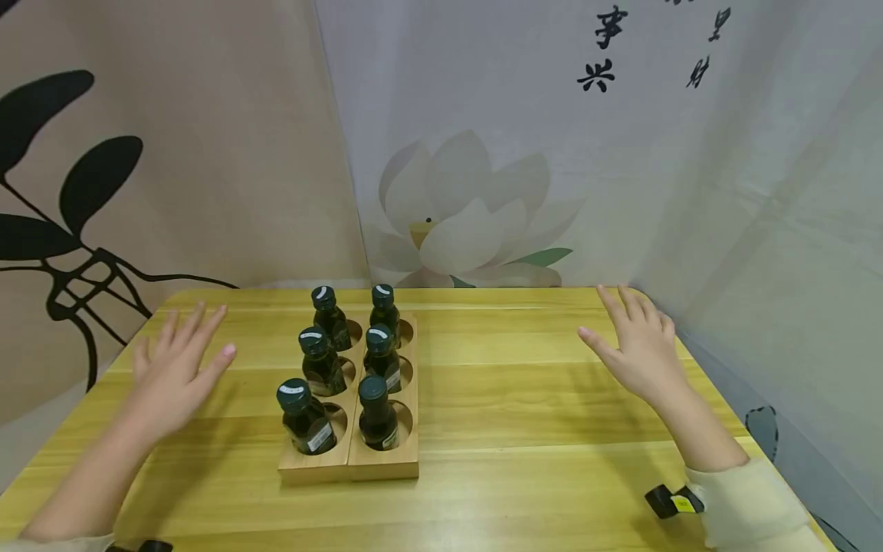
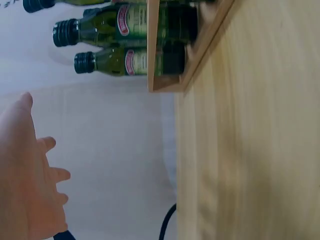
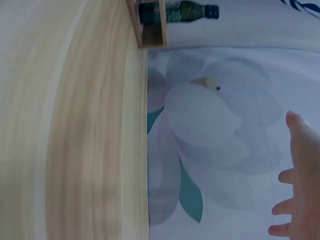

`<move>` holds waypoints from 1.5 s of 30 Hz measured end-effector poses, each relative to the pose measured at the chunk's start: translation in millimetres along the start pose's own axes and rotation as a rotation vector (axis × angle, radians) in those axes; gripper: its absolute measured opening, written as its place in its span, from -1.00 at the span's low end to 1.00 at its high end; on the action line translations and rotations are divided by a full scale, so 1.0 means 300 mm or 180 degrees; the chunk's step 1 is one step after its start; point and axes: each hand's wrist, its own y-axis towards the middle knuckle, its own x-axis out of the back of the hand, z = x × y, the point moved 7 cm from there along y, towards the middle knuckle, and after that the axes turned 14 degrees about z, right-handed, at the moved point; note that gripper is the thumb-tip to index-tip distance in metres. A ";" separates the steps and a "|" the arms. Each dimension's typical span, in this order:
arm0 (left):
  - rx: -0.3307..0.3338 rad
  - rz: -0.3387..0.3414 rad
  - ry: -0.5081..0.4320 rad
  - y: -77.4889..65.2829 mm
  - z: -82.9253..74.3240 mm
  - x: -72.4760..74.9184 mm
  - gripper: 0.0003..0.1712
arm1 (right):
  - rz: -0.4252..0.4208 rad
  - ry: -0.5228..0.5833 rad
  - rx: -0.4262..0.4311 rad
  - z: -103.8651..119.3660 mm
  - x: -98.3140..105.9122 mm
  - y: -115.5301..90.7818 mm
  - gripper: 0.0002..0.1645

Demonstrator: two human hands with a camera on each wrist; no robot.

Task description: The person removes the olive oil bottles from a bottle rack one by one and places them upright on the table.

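My left hand [image 1: 175,372] hovers over the left part of the table, fingers spread and holding nothing. On the far right side my right hand [image 1: 641,349] is likewise spread, with nothing in it. Between them, nearer the left hand, stands a wooden rack [image 1: 407,468] with round holes in two columns. Several small dark green glass bottles with black caps sit in the holes, among them a front left bottle [image 1: 308,422] and a front right bottle [image 1: 377,418]. In the left wrist view, a bottle [image 2: 120,25] shows a red and green label.
The wooden table [image 1: 510,383] reaches back to a cloth curtain [image 1: 483,92] printed with a pale lotus, dark leaves and black characters. A black and yellow strap piece [image 1: 679,502] sits at the right wrist, by a cream sleeve [image 1: 752,502].
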 end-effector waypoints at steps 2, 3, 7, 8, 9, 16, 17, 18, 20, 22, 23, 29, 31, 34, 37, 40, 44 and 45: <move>-0.0062 -0.0093 -0.0125 -0.008 -0.014 -0.011 -0.32 | -0.0045 0.0080 0.0041 0.023 -0.008 -0.006 -0.09; -0.0094 -0.0141 -0.0183 -0.012 -0.021 -0.016 -0.33 | -0.0063 0.0110 0.0060 0.035 -0.011 -0.010 -0.09; -0.0214 -0.0306 -0.0438 -0.029 -0.043 -0.038 -0.37 | -0.0168 0.0246 0.0168 0.085 -0.022 -0.024 -0.11; -0.0255 -0.0338 -0.0512 -0.034 -0.049 -0.043 -0.38 | -0.0198 0.0285 0.0199 0.098 -0.023 -0.028 -0.11; -0.0301 -0.0373 -0.0580 -0.039 -0.053 -0.048 -0.38 | -0.0237 0.0317 0.0232 0.111 -0.024 -0.031 -0.12; -0.0588 -0.0499 -0.1056 -0.067 -0.080 -0.078 -0.41 | -0.0537 0.0653 0.0548 0.201 -0.031 -0.049 -0.18; -0.0619 -0.0500 -0.1133 -0.070 -0.085 -0.082 -0.42 | -0.0580 0.0702 0.0604 0.215 -0.034 -0.051 -0.19; -0.0636 -0.0478 -0.1221 -0.072 -0.087 -0.088 -0.41 | -0.0619 0.0744 0.0661 0.230 -0.036 -0.052 -0.19; -0.0665 -0.0413 -0.1385 -0.075 -0.089 -0.102 -0.41 | -0.0681 0.0834 0.0785 0.261 -0.043 -0.056 -0.20; -0.0675 -0.0331 -0.1534 -0.077 -0.090 -0.118 -0.41 | -0.0722 0.0913 0.0885 0.291 -0.050 -0.057 -0.20; -0.0673 -0.0280 -0.1619 -0.079 -0.089 -0.126 -0.41 | -0.0738 0.0957 0.0933 0.305 -0.053 -0.057 -0.20; -0.0705 -0.0023 -0.1981 -0.085 -0.082 -0.173 -0.39 | -0.0745 0.1204 0.1148 0.378 -0.075 -0.048 -0.23; -0.0760 0.0042 -0.2056 -0.087 -0.082 -0.189 -0.37 | -0.0731 0.1270 0.1222 0.402 -0.082 -0.045 -0.23; -0.0862 0.0151 -0.2147 -0.087 -0.083 -0.209 -0.33 | -0.0712 0.1383 0.1351 0.440 -0.091 -0.042 -0.22; -0.0940 0.0274 -0.2223 -0.084 -0.082 -0.228 -0.28 | -0.0672 0.1530 0.1470 0.476 -0.098 -0.039 -0.19; -0.0988 0.0379 -0.2242 -0.080 -0.079 -0.245 -0.25 | -0.0563 0.1680 0.1520 0.510 -0.108 -0.037 -0.18; -0.1116 0.0483 -0.2265 -0.075 -0.079 -0.267 -0.19 | -0.0371 0.1842 0.1568 0.552 -0.124 -0.034 -0.21; -0.1172 0.0492 -0.2273 -0.073 -0.081 -0.272 -0.17 | -0.0327 0.1887 0.1589 0.562 -0.129 -0.033 -0.22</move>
